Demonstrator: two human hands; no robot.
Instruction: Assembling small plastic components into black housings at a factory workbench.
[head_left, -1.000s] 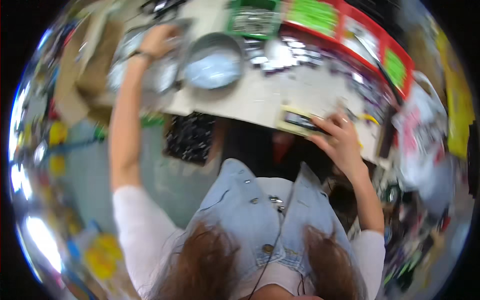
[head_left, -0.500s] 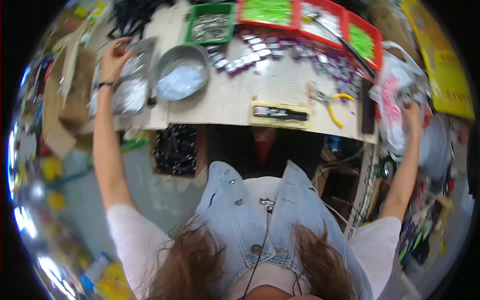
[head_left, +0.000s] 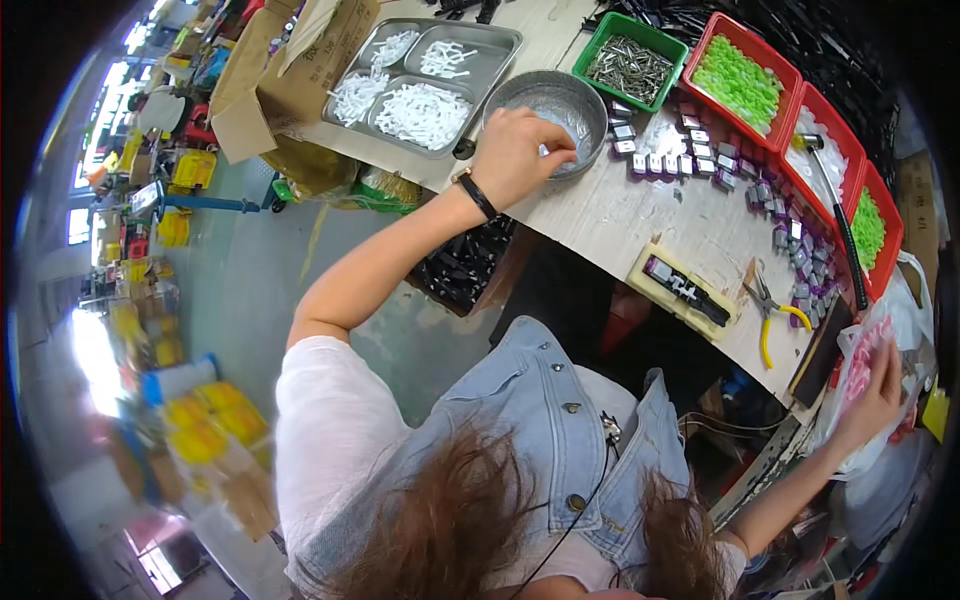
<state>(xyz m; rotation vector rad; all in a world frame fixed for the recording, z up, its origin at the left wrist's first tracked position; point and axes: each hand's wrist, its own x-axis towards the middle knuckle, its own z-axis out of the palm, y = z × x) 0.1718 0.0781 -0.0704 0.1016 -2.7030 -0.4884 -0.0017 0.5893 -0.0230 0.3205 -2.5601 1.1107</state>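
My left hand [head_left: 522, 155] is over the near rim of a round grey metal bowl [head_left: 592, 117], its fingers curled together. A speck of white shows between the fingers, too small to name. Left of the bowl, a metal compartment tray [head_left: 497, 42] holds heaps of small white plastic pieces [head_left: 424, 113]. At the right end of the table my right hand [head_left: 876, 398] is against a white plastic bag [head_left: 858, 358] with pink print. Its fingers are stretched out, and nothing shows in them. On the near edge sits a cream fixture [head_left: 650, 281] with a black and white part [head_left: 685, 288] in it.
Pliers [head_left: 768, 318] with yellow handles lie near the fixture. Metal-and-purple parts [head_left: 700, 152] curve across the table. Behind stand a green bin [head_left: 630, 62] of metal pieces and red bins [head_left: 742, 78] of green and white pieces. A hammer [head_left: 838, 205] rests across the red bins.
My left hand has gone from the tray to the bowl. My right hand has come out from the plastic bag's opening to its near side. The view has swung left.
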